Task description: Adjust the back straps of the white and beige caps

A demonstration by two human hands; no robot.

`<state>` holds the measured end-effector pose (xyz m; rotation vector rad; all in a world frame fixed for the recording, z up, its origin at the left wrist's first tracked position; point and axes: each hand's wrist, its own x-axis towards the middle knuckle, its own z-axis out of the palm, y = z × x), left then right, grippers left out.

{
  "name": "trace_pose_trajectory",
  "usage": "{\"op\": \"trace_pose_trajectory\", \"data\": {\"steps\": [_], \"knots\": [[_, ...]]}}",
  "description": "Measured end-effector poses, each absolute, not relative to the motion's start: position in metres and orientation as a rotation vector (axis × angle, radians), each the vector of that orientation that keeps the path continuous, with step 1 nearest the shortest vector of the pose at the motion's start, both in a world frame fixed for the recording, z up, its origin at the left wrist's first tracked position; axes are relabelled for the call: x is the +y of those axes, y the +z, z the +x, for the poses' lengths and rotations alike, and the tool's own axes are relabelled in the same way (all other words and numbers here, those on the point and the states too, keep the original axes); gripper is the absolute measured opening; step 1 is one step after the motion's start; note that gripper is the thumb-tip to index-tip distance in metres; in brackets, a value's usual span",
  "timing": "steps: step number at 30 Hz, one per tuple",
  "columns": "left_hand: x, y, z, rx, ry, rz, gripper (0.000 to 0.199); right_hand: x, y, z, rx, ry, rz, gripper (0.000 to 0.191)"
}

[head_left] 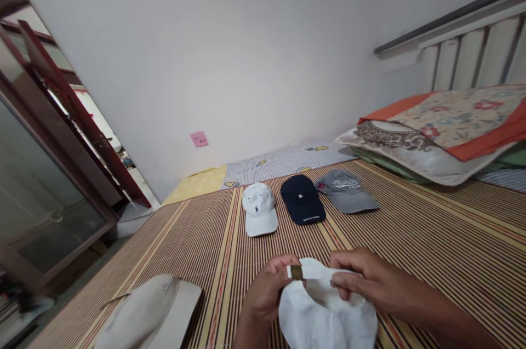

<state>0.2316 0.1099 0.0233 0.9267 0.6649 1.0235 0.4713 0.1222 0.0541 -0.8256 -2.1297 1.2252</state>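
A white cap (326, 316) is held between my two hands near the bottom of the view, its back strap and metal buckle facing up. My left hand (269, 289) pinches the strap by the buckle. On the other side, my right hand (365, 280) grips the cap's edge between thumb and fingers. Beyond them, a white cap with a small dark logo (259, 209), a navy cap (303, 201) and a grey cap with lettering (347, 191) lie in a row. A beige cap (152, 313) rests at the lower left, partly cut off by the frame.
Everything lies on a striped mat (213, 261) over a bed. Pillows (444, 124) are stacked at the right beneath a radiator (476, 53). A pink note (199, 139) is stuck to the wall. Left of the bed stands a brown-framed glass door (49, 217).
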Motion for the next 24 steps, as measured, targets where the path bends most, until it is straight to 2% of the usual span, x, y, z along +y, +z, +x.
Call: {"op": "trace_pose_trajectory", "data": {"steps": [6,16,24], "knots": [[0.107,0.022,0.235,0.794,0.994,0.933,0.04,0.115,0.054,0.454,-2.075,1.311,-0.778,0.037],[0.109,0.021,0.237,0.763,0.926,1.053,0.043,0.115,0.045,0.44,-2.026,1.346,-0.754,0.037],[0.112,0.018,0.237,0.707,0.964,0.949,0.063,0.119,0.049,0.441,-2.087,1.179,-0.81,0.034]]}}
